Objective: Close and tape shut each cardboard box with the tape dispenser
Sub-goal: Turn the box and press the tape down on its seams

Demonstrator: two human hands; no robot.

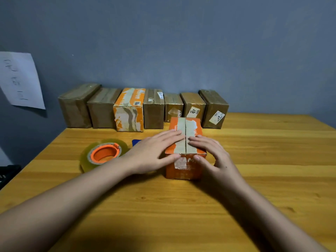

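The left hand lies flat and spread on the left top flap of the orange box, fingers extended toward the centre seam, thumb against the near upper edge. The right hand rests on the right top flap with fingers slightly curled, fingertips near the seam and thumb on the near face; neither hand grips anything. Both flaps are folded down and meet along the seam, which shows no fresh tape across it. The box stands on the wooden table, roughly at its centre. Just left of the left hand lies the tape roll, clear tape on an orange core, flat on the table. A small blue object shows between the roll and the box, mostly hidden by the hand. Along the far edge, against the grey wall, stands a row of seven boxes, one orange and the rest brown. A sheet of paper with handwriting hangs on the wall at far left.
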